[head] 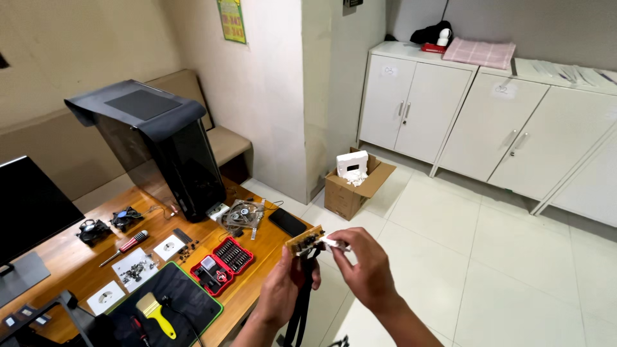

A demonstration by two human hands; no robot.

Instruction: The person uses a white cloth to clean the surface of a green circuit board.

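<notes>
My left hand [283,292] grips a small tan circuit board [303,240] with dark connectors on it, and a bundle of black cables [301,311] hangs down from the board past my wrist. My right hand [365,266] pinches a small white piece [334,244] at the board's right end. Both hands are raised in front of me, off the right edge of the wooden table [77,257].
On the table stand a black computer case [168,148], a monitor [26,212], a red screwdriver-bit set [222,263], a black mat with a yellow brush [154,313], a fan [243,213], a phone [287,222] and a screwdriver [125,247]. An open cardboard box [353,186] sits on the tiled floor by white cabinets [450,115].
</notes>
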